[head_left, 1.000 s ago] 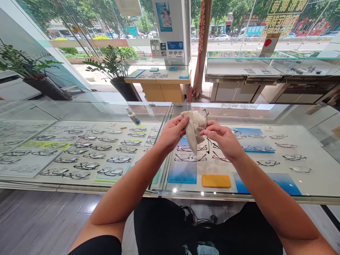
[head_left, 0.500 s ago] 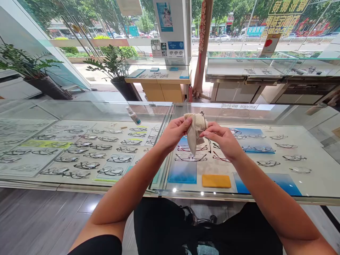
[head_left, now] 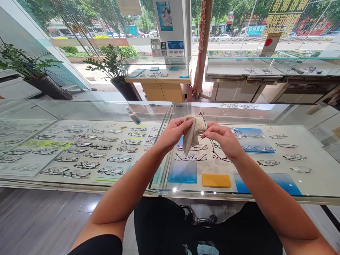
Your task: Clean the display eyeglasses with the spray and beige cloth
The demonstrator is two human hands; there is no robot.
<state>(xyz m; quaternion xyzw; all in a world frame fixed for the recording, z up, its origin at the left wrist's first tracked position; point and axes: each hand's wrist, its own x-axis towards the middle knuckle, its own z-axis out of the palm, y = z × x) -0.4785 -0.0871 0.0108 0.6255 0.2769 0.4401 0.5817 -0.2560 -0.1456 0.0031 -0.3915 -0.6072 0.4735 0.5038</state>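
Both hands are raised over a glass display counter (head_left: pixel 239 196). My left hand (head_left: pixel 172 134) pinches a beige cleaning cloth (head_left: pixel 193 132) that hangs down between the hands. My right hand (head_left: pixel 221 139) pinches the cloth's right side, where it is wrapped round a pair of thin dark-framed glasses (head_left: pixel 204 118). Only a bit of the frame's rim shows above the cloth; one temple arm trails below my right hand.
Under the glass lie several rows of glasses (head_left: pixel 87 156) on white and blue trays. A small spray bottle (head_left: pixel 132 115) stands on the counter to the left. A yellow pad (head_left: pixel 216 180) lies near the front edge. Potted plants (head_left: pixel 117 71) and more display counters stand behind.
The cloth has slid over the glasses: more of the frame showed a second ago, now little. Both hands have shifted slightly lower and stayed close together.
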